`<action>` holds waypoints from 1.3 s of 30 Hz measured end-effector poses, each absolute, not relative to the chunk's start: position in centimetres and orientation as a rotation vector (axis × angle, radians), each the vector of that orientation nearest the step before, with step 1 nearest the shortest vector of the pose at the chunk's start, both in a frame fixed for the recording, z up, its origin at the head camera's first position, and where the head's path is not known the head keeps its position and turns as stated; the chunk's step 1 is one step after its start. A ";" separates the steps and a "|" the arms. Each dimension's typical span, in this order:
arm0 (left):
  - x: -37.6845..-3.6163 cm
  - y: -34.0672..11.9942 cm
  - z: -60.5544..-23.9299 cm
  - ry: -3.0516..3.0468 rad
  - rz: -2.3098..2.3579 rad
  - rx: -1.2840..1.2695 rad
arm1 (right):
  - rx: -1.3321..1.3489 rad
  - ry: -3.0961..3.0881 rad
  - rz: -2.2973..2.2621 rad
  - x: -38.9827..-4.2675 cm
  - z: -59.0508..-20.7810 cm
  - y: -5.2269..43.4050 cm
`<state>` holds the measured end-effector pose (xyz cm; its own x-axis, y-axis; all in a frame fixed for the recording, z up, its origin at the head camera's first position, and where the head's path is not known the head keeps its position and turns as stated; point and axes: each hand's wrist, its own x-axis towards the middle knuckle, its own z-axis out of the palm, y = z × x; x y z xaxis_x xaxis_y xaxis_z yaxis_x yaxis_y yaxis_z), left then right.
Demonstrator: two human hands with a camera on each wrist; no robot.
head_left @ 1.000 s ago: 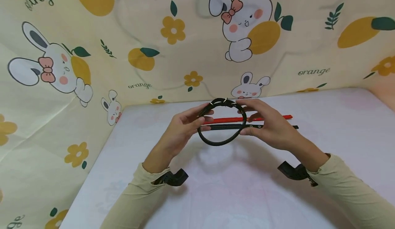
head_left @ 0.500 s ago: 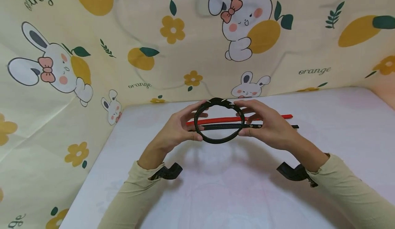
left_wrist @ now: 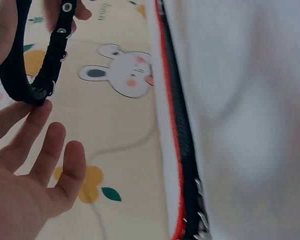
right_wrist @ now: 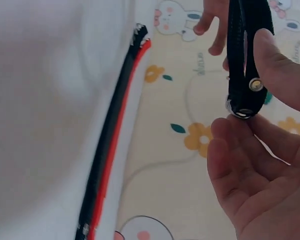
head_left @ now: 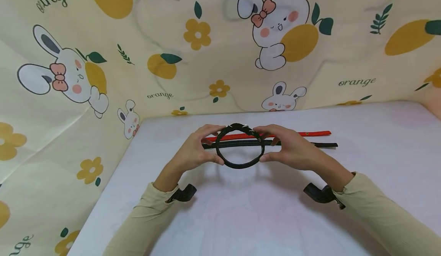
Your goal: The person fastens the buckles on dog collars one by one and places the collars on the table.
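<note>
Both forearms raised, converging mid-frame. Left hand [head_left: 193,152] curled, thumb under, fingertips pinching (palm facing inward). Right hand [head_left: 287,150] mirrored, thumb and forefinger pinching, remaining fingers loosely bent.

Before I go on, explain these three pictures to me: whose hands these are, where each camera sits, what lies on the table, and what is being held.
No machine here: a person works with two bare hands. The wide picture comes from a camera on the head, looking down; the other two come from cameras strapped to each wrist.

The left hand and the right hand hold a black collar bent into a ring between them, above the white table. The wrist views show metal eyelets on it.

Behind the ring, two straight straps lie side by side on the table: a red strap and a black strap. A bunny-print cloth stands behind.
</note>
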<state>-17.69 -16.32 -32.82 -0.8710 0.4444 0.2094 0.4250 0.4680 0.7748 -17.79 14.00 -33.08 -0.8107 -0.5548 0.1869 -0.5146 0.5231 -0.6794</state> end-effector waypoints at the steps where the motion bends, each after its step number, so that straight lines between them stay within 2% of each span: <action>1: -17.8 -16.4 -33.0 2.681 1.382 0.778 | -0.961 2.689 -1.172 -17.9 -33.2 13.8; 14: -18.2 -17.5 -34.9 2.711 1.178 0.624 | -0.894 2.643 -1.079 -19.1 -35.8 11.5; 21: -18.4 -18.0 -36.2 2.749 1.002 0.622 | -0.761 2.645 -0.944 -19.2 -36.5 10.2; 29: -18.8 -17.7 -37.2 2.756 0.898 0.642 | -0.787 2.663 -0.832 -19.1 -37.4 9.6; 39: -18.8 -17.4 -38.1 2.747 0.878 0.500 | -0.808 2.687 -0.794 -19.5 -38.1 9.4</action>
<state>-18.84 -17.39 -38.06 -0.9194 0.3808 -0.0987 0.2529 0.7643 0.5932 -19.48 9.44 -38.13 -0.8229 -0.5653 -0.0569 -0.4435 0.7018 -0.5575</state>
